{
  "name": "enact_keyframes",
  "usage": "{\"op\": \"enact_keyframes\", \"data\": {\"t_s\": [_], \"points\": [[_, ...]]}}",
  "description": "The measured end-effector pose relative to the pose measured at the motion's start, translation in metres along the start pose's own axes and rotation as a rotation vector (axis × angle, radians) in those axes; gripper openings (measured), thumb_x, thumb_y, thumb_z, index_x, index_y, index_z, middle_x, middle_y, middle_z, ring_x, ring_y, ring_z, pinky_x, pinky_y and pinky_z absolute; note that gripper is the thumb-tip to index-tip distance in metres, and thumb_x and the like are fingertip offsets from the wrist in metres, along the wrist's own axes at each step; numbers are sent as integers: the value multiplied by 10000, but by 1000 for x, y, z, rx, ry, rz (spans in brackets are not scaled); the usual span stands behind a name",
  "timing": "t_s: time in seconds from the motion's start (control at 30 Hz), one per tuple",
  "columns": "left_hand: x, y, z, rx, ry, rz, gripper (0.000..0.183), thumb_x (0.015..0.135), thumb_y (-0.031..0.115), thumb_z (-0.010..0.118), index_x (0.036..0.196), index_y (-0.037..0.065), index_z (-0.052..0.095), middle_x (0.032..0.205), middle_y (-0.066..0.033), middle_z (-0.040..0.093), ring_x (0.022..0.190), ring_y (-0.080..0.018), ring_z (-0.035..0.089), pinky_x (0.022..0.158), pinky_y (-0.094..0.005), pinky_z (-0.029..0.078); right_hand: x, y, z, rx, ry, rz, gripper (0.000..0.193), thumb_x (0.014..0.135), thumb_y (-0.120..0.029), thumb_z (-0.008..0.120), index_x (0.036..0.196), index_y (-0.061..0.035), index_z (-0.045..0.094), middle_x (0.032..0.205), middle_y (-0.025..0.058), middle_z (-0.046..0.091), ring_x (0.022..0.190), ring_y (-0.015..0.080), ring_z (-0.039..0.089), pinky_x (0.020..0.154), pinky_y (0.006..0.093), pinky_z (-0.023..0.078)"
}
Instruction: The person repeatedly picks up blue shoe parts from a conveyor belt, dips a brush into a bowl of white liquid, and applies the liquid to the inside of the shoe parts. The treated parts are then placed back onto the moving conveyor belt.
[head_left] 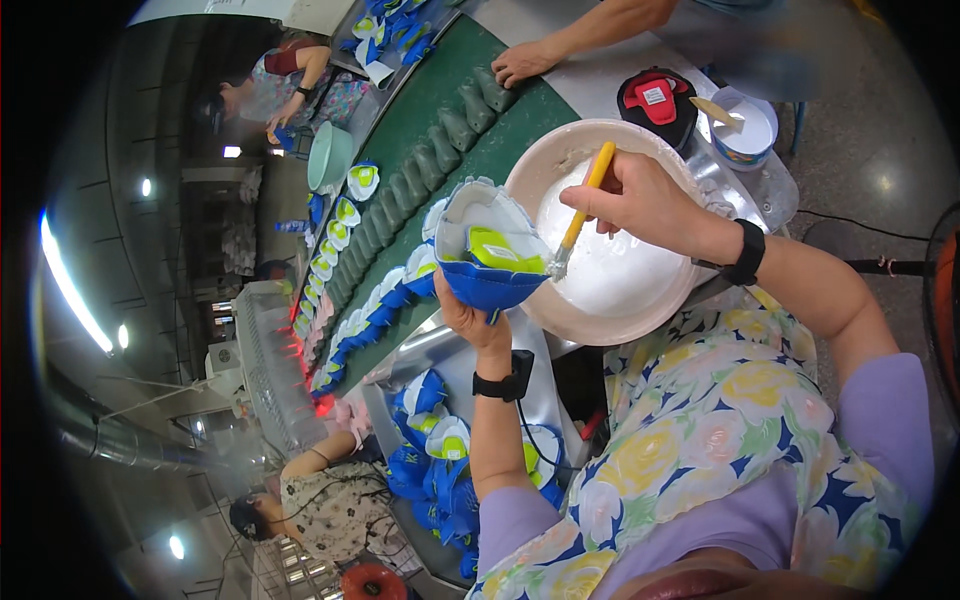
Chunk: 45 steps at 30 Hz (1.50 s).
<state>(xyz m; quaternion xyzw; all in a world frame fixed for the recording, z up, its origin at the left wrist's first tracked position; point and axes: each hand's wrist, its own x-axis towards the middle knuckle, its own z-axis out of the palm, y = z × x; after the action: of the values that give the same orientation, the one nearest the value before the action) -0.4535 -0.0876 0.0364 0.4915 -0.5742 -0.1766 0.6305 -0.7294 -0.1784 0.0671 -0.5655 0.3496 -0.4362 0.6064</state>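
My left hand (466,318) grips a blue shoe upper (492,288) from below, its open edge turned up. Inside it show a pale lining and a bright yellow-green piece with a white label. Between the fingers of my right hand (645,200) is a brush with a yellow handle (596,182), slanting down to the left. Its whitened bristles touch or nearly touch the upper's right rim; I cannot tell which. Beneath the brush stands a wide, pale basin (528,180) holding white liquid.
A green conveyor belt (540,110) carries dark shoe lasts (455,130) and a row of blue uppers. A co-worker's hand (525,62) touches the far lasts. More uppers (440,480) lie piled near my left arm. A tub (748,125) with a brush stands at right.
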Motion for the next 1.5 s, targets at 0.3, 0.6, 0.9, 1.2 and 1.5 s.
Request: {"op": "enact_keyframes", "data": {"t_s": [0.3,0.6,0.9,1.2,1.5], "points": [[-3,2,-3,-316,-131,-811,389,978,209,548,1319,22,553,1237,-94,633,1070,-206,648,935,-335,525,8,-2,6,-849,-474,-779,146,852,-155,607,986,-133,660,801,110,627,738,301,664,638,391,527],[-25,4,16,-1078,-248,-1342,502,977,406,520,1318,39,557,1280,-146,627,1109,-310,650,930,-480,559,-1,-18,-19,-718,-264,-784,160,916,-234,631,935,-76,648,875,122,648,765,298,663,656,414,520],[-30,30,41,-1271,-106,-1378,493,988,428,510,1313,60,545,1294,-147,618,1142,-308,632,969,-489,539,13,-18,15,-372,-317,-947,197,927,-233,658,1010,-66,595,906,110,643,822,306,652,695,374,529],[-23,15,14,-754,-103,-942,525,976,382,555,1373,43,507,1289,-120,620,1116,-266,647,948,-436,549,18,-19,-24,-490,-350,-313,201,901,-208,670,909,-12,629,711,146,638,687,278,644,644,343,494],[9,29,30,-602,-130,-896,492,992,360,516,1399,86,486,1326,-107,589,1139,-241,630,955,-414,547,14,-2,-10,-480,-235,-848,182,905,-219,682,1022,-88,634,936,99,653,816,305,645,726,386,519]]}}
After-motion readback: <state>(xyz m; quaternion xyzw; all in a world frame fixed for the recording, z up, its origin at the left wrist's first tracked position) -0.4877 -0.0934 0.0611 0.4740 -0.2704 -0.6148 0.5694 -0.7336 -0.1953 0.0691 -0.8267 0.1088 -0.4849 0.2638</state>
